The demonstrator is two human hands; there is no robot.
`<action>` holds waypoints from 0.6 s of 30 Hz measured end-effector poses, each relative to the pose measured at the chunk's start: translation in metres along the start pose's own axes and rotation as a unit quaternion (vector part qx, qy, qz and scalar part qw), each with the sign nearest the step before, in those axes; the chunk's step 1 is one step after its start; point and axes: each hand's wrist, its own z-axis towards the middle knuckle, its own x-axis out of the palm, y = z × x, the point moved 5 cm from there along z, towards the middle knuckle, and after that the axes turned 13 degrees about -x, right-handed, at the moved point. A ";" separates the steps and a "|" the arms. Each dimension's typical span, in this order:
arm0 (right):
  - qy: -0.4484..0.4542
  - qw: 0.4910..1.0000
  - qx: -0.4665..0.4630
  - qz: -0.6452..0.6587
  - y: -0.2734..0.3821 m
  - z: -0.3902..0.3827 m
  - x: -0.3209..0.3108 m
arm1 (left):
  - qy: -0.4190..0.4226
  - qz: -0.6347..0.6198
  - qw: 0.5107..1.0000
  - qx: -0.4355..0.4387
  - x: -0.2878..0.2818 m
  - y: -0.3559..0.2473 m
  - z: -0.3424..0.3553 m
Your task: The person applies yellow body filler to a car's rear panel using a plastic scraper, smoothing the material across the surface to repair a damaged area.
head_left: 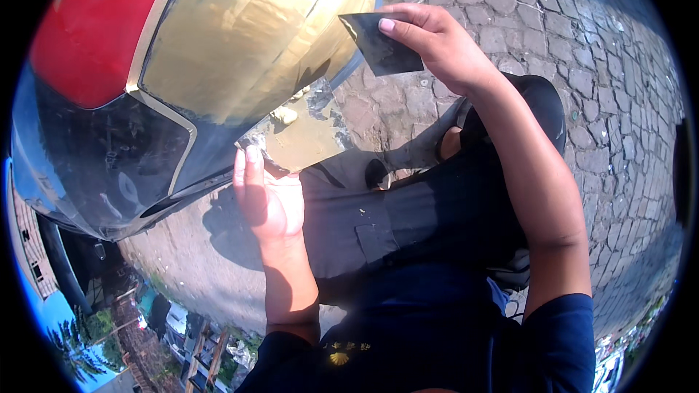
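Observation:
My right hand (426,36) pinches a thin black flat spreader (393,54) between thumb and fingers, with a little yellowish paste along its left edge. The spreader is beside a car body panel (226,29) coated in smeared tan filler. My left hand (269,200) grips the near edge of a flat mixing board (313,135), its surface coated in tan paste and worn silvery patches. A lump of pale yellow filler (285,115) sits near the board's upper left edge. The board is just below the panel's lower edge; whether they touch I cannot tell.
Tan masking tape (153,22) borders the filled panel, beside a red tail light (102,29) and a dark window (109,153). Stone paving (561,44) spreads to the right. My bent legs in dark trousers (415,211) are below the board. Buildings and debris show at lower left.

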 end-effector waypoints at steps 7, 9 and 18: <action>-0.211 0.816 -0.350 -0.410 -0.013 0.064 -0.020 | -0.004 0.005 0.999 -0.035 -0.003 0.008 -0.013; -0.219 0.797 -0.346 -0.444 -0.032 0.044 0.014 | -0.004 -0.004 1.000 -0.028 -0.008 0.009 -0.014; -0.212 0.864 -0.320 -0.325 -0.024 -0.007 0.033 | 0.015 0.014 1.000 -0.007 -0.011 -0.001 -0.016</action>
